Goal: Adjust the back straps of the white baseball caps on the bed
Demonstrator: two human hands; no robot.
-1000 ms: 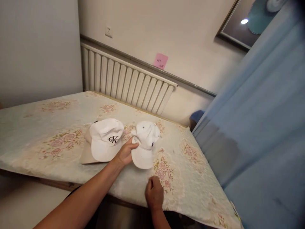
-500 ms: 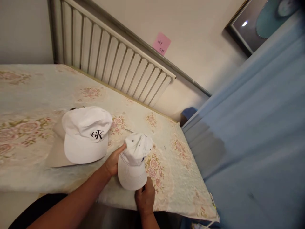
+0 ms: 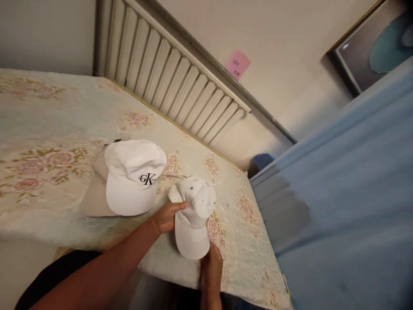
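A white baseball cap (image 3: 193,206) is between my hands, just above the flowered bedspread, its brim toward me. My left hand (image 3: 167,216) grips the cap's left side, the thumb lying on the crown and the other fingers hidden. At the brim's lower right edge, my right hand (image 3: 213,265) is closed on the cap; most of its fingers are out of sight. Left of this lies a larger white cap (image 3: 132,176) with dark letters on its front. It rests on a beige cap (image 3: 97,196) that shows along its left side.
The flowered bedspread (image 3: 74,116) covers the surface beneath the caps. Behind it stands a white radiator (image 3: 180,84) against the wall, with a pink note (image 3: 238,64) above. A blue curtain (image 3: 335,193) hangs along the right, and a framed picture (image 3: 358,51) is at upper right.
My left thumb has moved from the cap's edge onto its crown. The cap has turned a little, and the dark mark on its front no longer shows. The whole view has shifted.
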